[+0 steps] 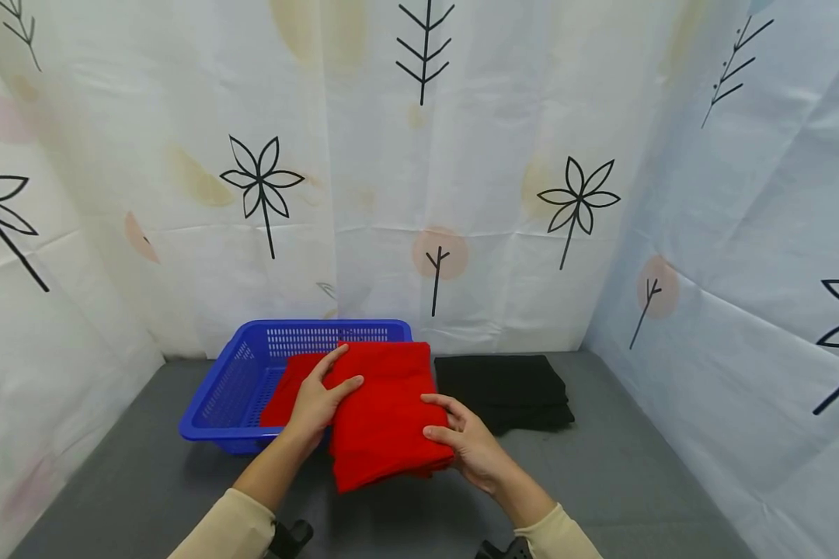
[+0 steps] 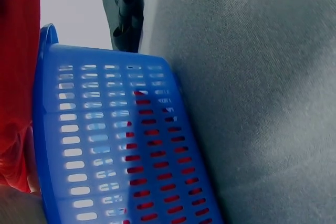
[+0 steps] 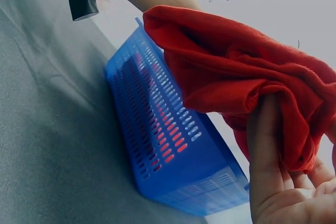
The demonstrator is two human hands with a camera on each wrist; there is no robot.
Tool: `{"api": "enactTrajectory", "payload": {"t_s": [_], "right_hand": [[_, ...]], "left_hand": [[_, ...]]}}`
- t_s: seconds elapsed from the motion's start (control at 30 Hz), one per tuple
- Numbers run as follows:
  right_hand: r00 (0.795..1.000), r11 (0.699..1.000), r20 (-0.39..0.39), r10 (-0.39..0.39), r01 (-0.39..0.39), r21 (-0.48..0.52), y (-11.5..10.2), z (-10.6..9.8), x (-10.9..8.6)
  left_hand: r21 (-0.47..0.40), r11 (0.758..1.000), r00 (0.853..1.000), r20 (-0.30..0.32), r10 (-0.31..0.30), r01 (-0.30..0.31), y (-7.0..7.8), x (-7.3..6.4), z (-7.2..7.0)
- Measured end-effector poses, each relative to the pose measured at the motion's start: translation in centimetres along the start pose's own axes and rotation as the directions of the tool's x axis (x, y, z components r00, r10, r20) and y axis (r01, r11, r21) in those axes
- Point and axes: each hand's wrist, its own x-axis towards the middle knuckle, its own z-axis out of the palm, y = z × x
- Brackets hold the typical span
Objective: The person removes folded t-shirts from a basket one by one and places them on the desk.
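Observation:
Both hands hold a folded red cloth [image 1: 384, 411] up off the table, in front of the right part of a blue plastic basket [image 1: 213, 396]. My left hand [image 1: 318, 402] grips its left edge, thumb lying on the top face. On the opposite edge, my right hand [image 1: 474, 446] pinches the layers, and the right wrist view shows its fingers [image 3: 266, 145] tucked under the folds. A second piece of red cloth [image 1: 276, 404] lies inside the basket, partly covered by the left hand and the held cloth.
Folded black cloth [image 1: 499, 384] lies on the grey table [image 1: 636, 473] to the right of the basket. A white patterned curtain [image 1: 489, 140] hangs behind the table and along both sides.

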Motion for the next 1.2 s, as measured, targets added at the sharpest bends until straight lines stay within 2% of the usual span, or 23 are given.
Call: {"api": "enactTrajectory", "payload": {"t_s": [0.6,0.93,1.2], "right_hand": [[1.0,1.0,-0.003,-0.012,0.012,-0.005,-0.4,-1.6,-1.5],[1.0,0.999,-0.026,-0.012,0.011,-0.032,-0.2,-2.5,-2.1],[0.999,1.0,-0.042,-0.024,0.023,-0.013,-0.1,-3.1,-2.6]], "left_hand": [[0.005,1.0,1.0,0.006,0.002,-0.002,0.5,-0.5,2.1],[0.01,0.999,0.999,0.015,0.035,-0.036,0.5,-0.6,3.2],[0.001,1.0,0.999,0.025,0.023,-0.023,0.8,-0.8,4.1]]}}
